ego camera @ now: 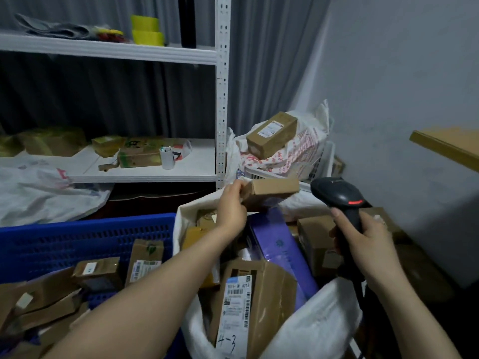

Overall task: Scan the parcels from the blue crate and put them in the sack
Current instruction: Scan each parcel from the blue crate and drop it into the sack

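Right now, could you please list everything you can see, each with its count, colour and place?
small parcel: one, brown, held above the sack
barcode scanner: one, black, right of the small parcel
blue crate: one, blue, lower left
crate parcels: several, brown, inside the blue crate
sack: one, white, open, lower centre
sack parcels: several, brown, inside the sack
purple parcel: one, purple, inside the sack
shelving rack: one, white, upper left
yellow rolls: two, yellow, stacked, top shelf
white roll: one, white, lower shelf
far box: one, brown, on a printed white bag at the back
left hand: one, grips the small parcel
right hand: one, grips the barcode scanner
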